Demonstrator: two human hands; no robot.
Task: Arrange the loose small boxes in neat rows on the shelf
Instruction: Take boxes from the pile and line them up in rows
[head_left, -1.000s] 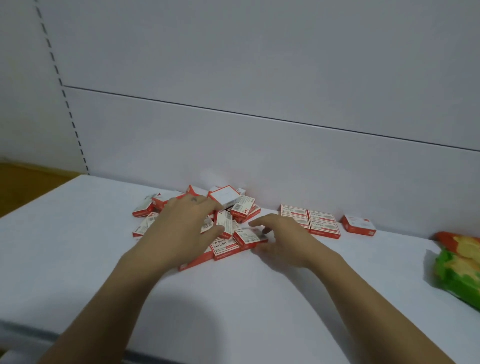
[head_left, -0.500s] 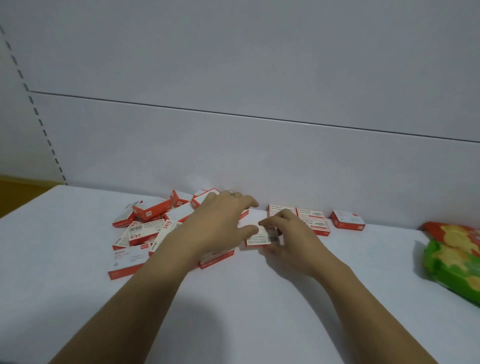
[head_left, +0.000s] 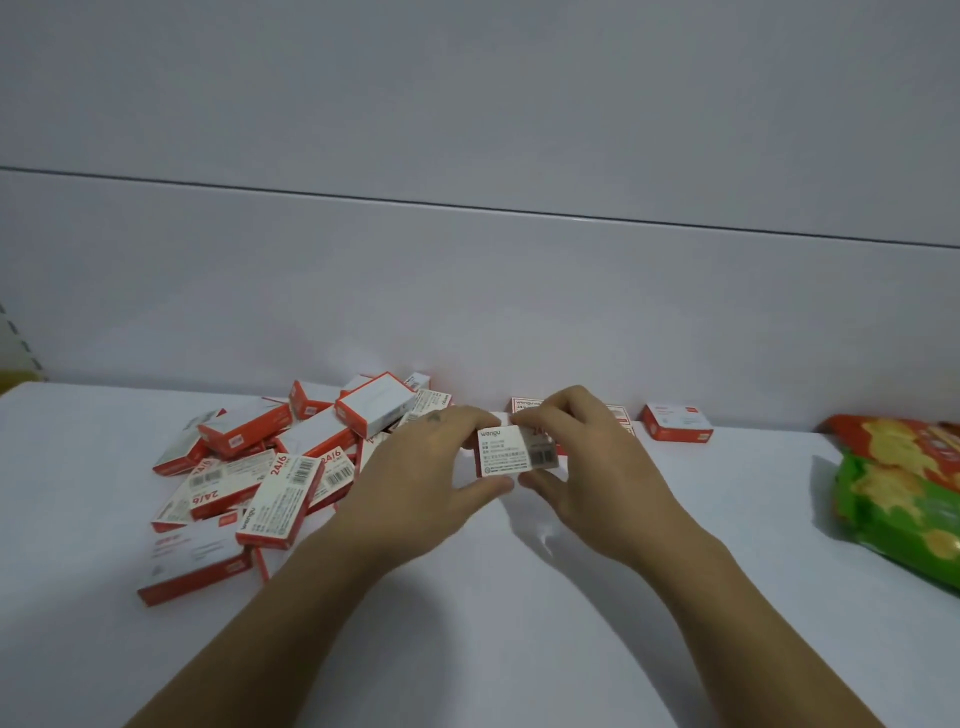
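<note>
The left hand (head_left: 426, 467) and right hand (head_left: 587, 457) meet over the middle of the shelf (head_left: 519, 623) and pinch one small box (head_left: 511, 452) between them. Each hand is mostly closed: the thumb sits under the box's lower edge and the curled fingers lie over its top edge, the left at the box's 9 o'clock end and the right at its 3 o'clock end. The box is lifted clear of the shelf with its broad white face towards the camera. That face shows the word "wengu", several lines of fine print and a barcode in the lower right corner, with a thin red edge along one side.

At 9 o'clock from the held box lies a pile of boxes (head_left: 270, 467), red and white, jumbled and overlapping. At 12 o'clock, partly hidden behind the right hand, a row of boxes (head_left: 524, 404) lies flat against the back panel (head_left: 467, 291). A lone box (head_left: 675, 423) sits at 2 o'clock, and snack bags (head_left: 904, 499) lie at 3 o'clock.
</note>
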